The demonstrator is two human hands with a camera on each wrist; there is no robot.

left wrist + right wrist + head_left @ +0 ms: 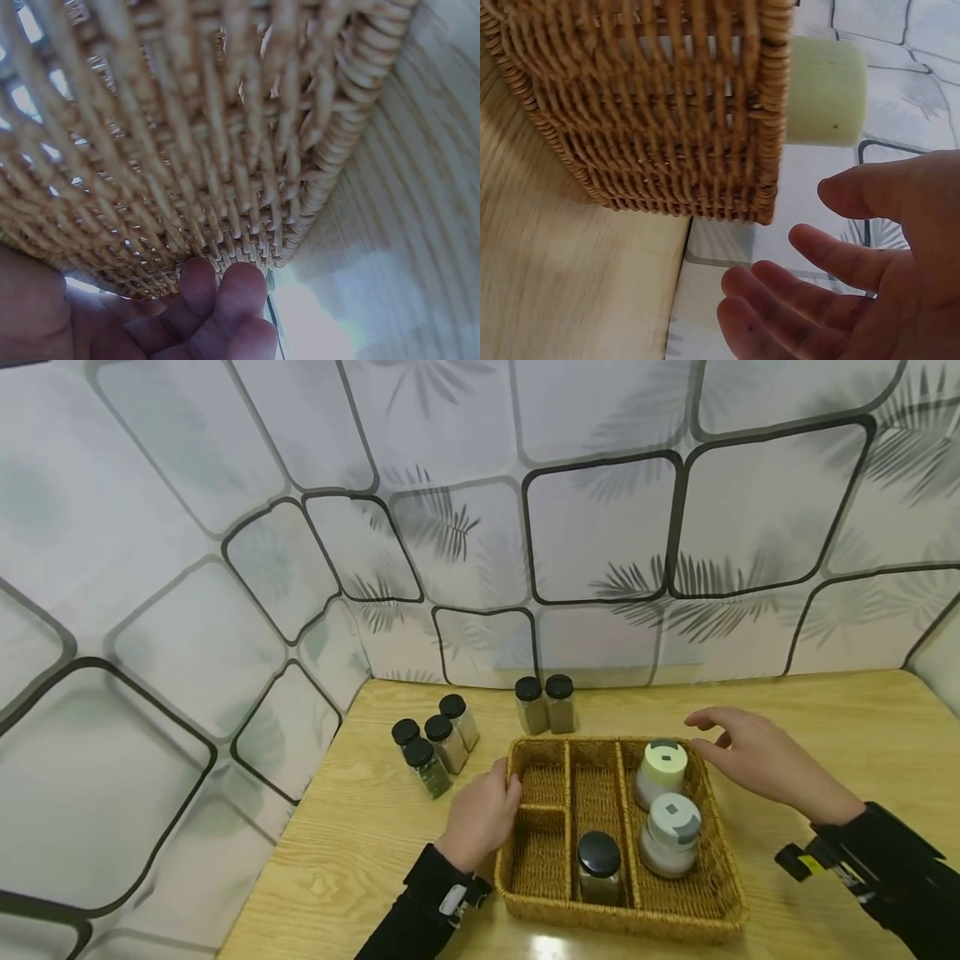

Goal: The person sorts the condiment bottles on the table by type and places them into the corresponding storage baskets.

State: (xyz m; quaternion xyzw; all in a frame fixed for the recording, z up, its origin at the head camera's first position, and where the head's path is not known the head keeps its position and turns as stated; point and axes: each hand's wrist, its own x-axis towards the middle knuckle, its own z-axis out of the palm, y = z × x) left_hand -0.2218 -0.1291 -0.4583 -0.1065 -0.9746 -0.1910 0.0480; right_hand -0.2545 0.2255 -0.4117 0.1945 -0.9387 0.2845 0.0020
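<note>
A woven wicker basket (630,918) with several compartments stands on the wooden table. My left hand (482,814) grips its left rim, and the fingertips (244,289) lie against the woven wall in the left wrist view. By the far right corner, my right hand (757,760) is held with fingers loosely spread and nothing in them; the right wrist view shows it apart from the basket. In the right compartment stand a jar with a pale green lid (664,764) and a jar with a white lid (673,822). A black-lidded jar (598,864) stands in the middle compartment's near end.
Several black-capped spice jars (442,739) cluster left of the basket. Behind it, two more black-capped jars (546,706) stand side by side. A patterned cloth wall (600,535) with leaf prints closes off the table's back and left sides.
</note>
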